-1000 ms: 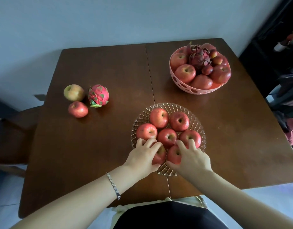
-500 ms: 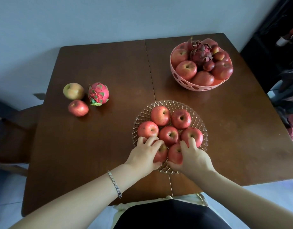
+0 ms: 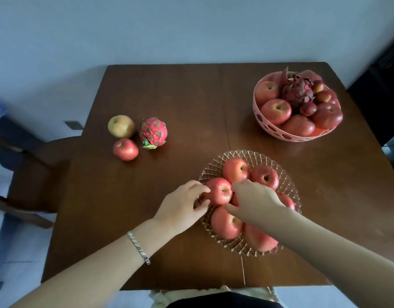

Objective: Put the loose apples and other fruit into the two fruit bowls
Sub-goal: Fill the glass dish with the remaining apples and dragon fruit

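Note:
A glass fruit bowl (image 3: 288, 182) near the table's front holds several red apples. My left hand (image 3: 182, 204) reaches in from the left, its fingertips curled on the left-side apple (image 3: 220, 192). My right hand (image 3: 255, 198) lies over the bowl's middle, thumb and fingers around the centre apple (image 3: 234, 200), which is mostly hidden. Two apples (image 3: 226, 225) sit uncovered at the near rim. Loose at the table's left are a yellow-green apple (image 3: 121, 126), a red apple (image 3: 125, 149) and a pink dragon fruit (image 3: 153, 132). The pink perforated bowl (image 3: 269, 128) stands at the back right.
The pink bowl is heaped with red apples and a dark dragon fruit (image 3: 299, 91). The brown wooden table (image 3: 169, 96) has a seam down its middle. A wooden chair (image 3: 36, 170) stands off the left edge. A pale wall runs behind the table.
Both hands left the two near apples and moved forward: the left onto the left-side apple, the right over the centre apple. The view shifted, showing more wall.

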Action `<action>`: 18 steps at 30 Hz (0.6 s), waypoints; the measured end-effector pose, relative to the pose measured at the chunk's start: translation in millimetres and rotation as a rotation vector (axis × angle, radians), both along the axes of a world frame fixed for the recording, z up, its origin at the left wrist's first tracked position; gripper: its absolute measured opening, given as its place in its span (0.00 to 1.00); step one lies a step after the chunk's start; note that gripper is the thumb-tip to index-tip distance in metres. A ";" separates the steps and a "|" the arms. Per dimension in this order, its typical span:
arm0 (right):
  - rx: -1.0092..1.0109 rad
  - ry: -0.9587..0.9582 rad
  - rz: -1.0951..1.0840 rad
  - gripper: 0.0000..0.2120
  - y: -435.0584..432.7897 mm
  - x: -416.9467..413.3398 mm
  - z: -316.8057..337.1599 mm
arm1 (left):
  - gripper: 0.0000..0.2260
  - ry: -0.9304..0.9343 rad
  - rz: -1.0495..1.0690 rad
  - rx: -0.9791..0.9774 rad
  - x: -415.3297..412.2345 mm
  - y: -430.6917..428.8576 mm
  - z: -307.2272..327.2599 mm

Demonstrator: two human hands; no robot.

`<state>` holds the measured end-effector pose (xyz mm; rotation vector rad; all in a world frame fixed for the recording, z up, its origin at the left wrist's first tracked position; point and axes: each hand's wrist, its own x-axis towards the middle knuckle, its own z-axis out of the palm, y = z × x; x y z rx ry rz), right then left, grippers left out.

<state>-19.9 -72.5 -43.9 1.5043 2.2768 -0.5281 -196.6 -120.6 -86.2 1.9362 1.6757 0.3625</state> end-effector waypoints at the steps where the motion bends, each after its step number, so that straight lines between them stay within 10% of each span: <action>1: 0.006 0.050 0.058 0.21 15.4 -20.1 4.8 | 0.12 0.028 0.068 0.017 -24.6 8.0 2.4; 9: -0.072 0.311 0.211 0.14 83.7 -149.7 8.9 | 0.25 0.142 0.583 -0.049 -172.8 66.3 4.7; 18: 0.052 0.296 0.304 0.26 163.1 -307.6 -22.7 | 0.33 0.251 0.467 -0.184 -218.2 102.7 -45.1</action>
